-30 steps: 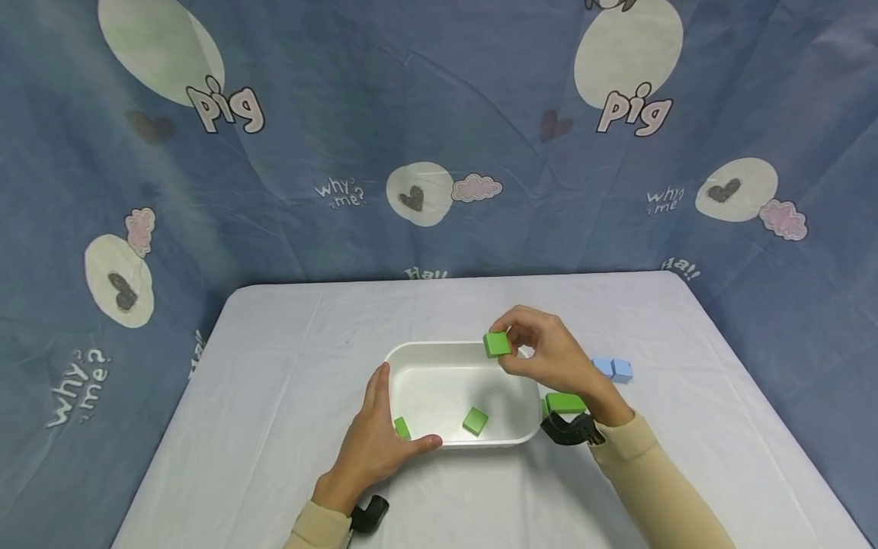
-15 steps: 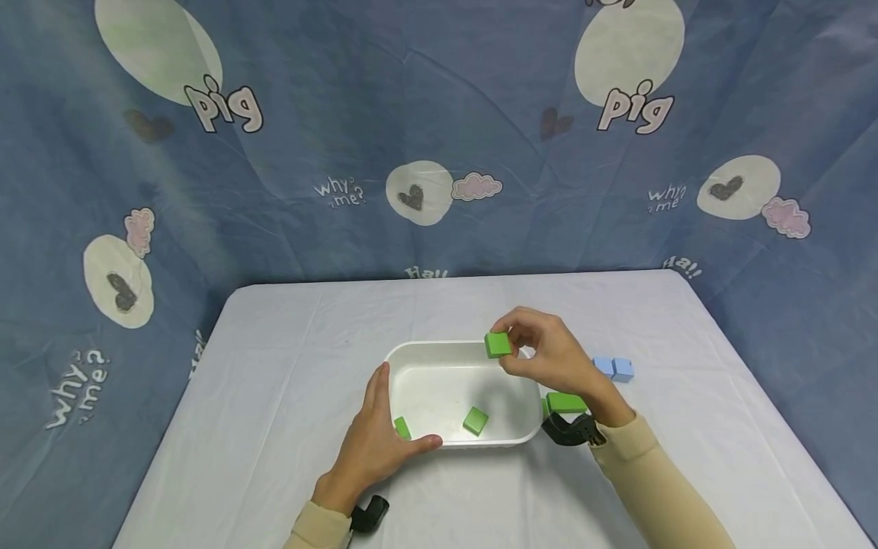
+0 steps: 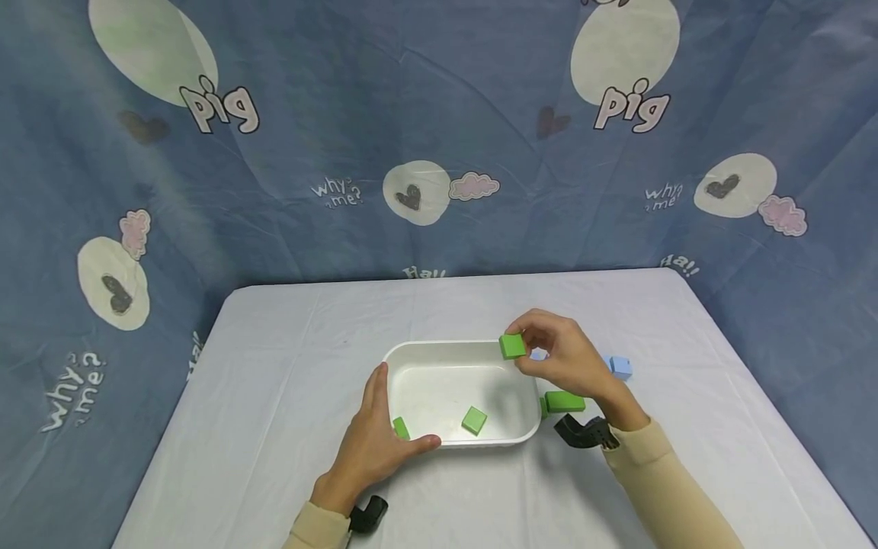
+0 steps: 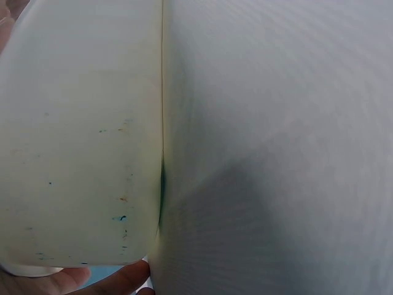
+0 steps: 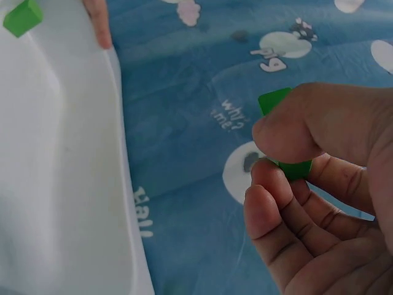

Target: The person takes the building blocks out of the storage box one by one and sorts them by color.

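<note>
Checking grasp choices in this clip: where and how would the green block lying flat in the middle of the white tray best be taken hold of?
Take the green block by two opposite side faces, coming straight down from above. It lies flat on the floor of the white tray, apart from the walls, so a low sideways approach looks blocked. The right hand already pinches another green block; the left hand holds the tray's near corner.
</note>
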The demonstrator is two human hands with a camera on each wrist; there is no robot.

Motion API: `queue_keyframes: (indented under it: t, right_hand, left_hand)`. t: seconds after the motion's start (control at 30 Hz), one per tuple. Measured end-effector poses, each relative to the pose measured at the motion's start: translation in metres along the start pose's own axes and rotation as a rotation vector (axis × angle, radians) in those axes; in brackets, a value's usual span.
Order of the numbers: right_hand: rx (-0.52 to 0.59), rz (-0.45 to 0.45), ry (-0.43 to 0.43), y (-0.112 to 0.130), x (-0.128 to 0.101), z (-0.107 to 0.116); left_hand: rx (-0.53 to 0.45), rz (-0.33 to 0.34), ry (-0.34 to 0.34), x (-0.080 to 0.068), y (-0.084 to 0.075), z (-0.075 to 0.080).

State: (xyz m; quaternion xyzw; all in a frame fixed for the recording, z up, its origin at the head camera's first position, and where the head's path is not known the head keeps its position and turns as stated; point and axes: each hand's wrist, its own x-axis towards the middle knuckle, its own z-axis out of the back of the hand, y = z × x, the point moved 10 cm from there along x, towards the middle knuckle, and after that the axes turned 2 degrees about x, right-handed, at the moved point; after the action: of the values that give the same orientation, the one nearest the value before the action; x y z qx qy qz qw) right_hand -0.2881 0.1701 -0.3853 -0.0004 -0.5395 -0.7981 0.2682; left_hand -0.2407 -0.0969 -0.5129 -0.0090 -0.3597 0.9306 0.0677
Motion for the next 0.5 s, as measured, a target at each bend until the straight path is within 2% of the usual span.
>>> queue_keyframes:
  t: [0.23, 0.5]
  right_hand:
    - [0.001, 0.035, -0.025, 0.004, -0.002, 0.013]
    - [-0.041, -0.017, -0.066, -0.006, -0.014, 0.034]
  left_hand:
    - [-0.003, -0.005, 0.001, 0.000, -0.001, 0.000]
    - [0.007, -0.008, 0.010, 0.000, -0.002, 0.000]
